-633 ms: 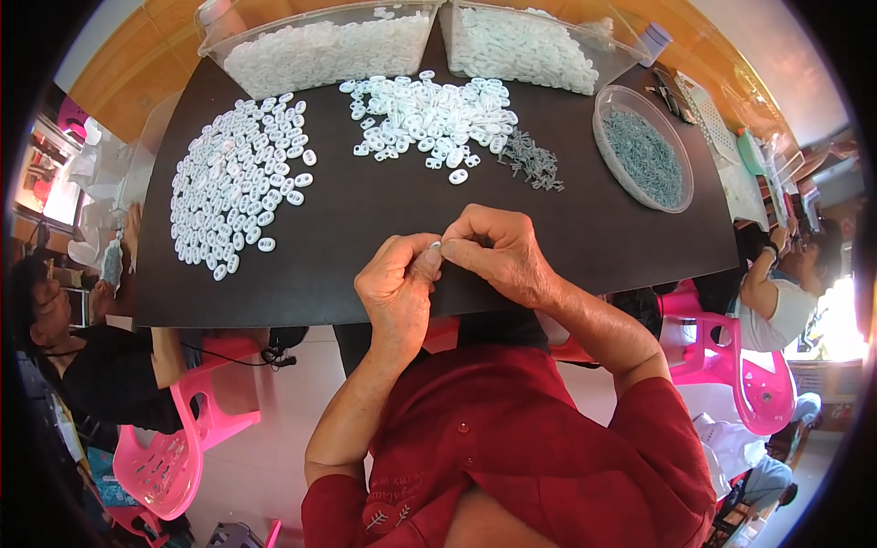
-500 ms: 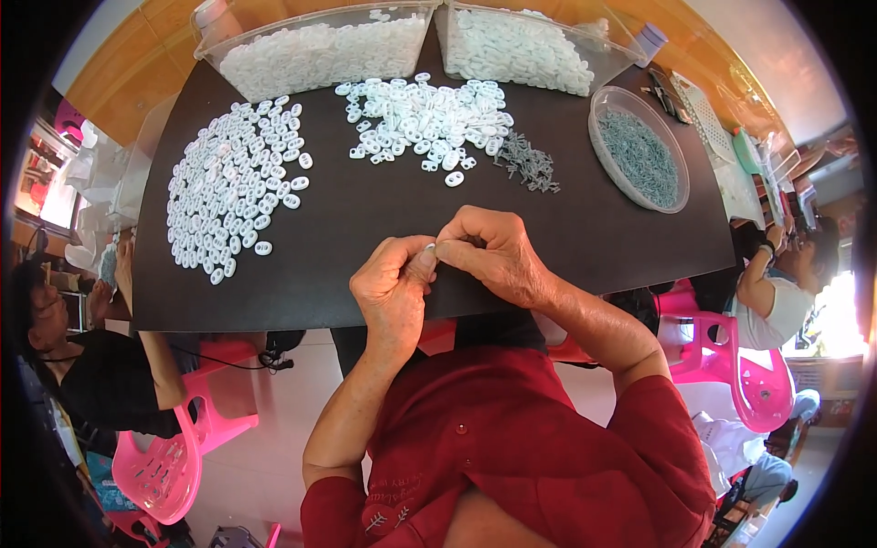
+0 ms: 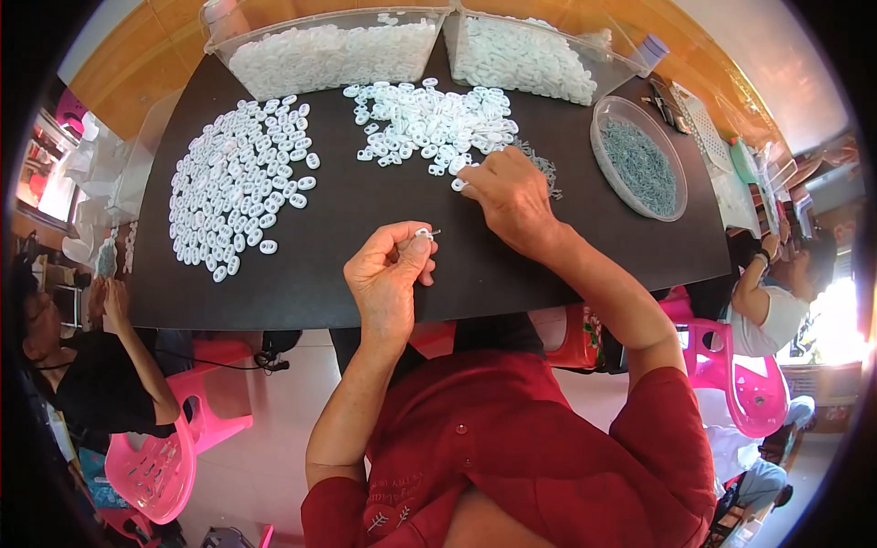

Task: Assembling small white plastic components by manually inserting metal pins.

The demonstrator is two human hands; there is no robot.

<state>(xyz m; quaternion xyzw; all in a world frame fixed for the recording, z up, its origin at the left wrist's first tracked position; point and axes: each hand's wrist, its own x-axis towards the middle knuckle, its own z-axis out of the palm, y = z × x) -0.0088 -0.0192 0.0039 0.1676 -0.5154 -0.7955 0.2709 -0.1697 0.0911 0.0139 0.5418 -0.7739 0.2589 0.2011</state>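
My left hand (image 3: 388, 274) is above the dark table, thumb and fingers pinching a small white oval plastic piece (image 3: 424, 234). A thin grey pin (image 3: 436, 232) sticks out of it to the right. My right hand (image 3: 512, 196) reaches to the near edge of the middle pile of white oval pieces (image 3: 438, 119). Its curled fingertips are at a single white oval piece (image 3: 459, 184), partly covering it. Just behind that hand lies a small heap of grey pins (image 3: 548, 169), partly hidden by it.
Left on the table (image 3: 365, 205) spreads a pile of white two-holed ovals (image 3: 233, 183). Two clear bins (image 3: 333, 23) (image 3: 630, 68) of white pieces stand at the back. A round tray (image 3: 596, 151) of grey pins is at right. People sit left and right near pink chairs (image 3: 174, 457).
My hands have parted. The right one moved forward and right to the middle pile, while the left stayed nearly in place, its white piece and pin now showing.
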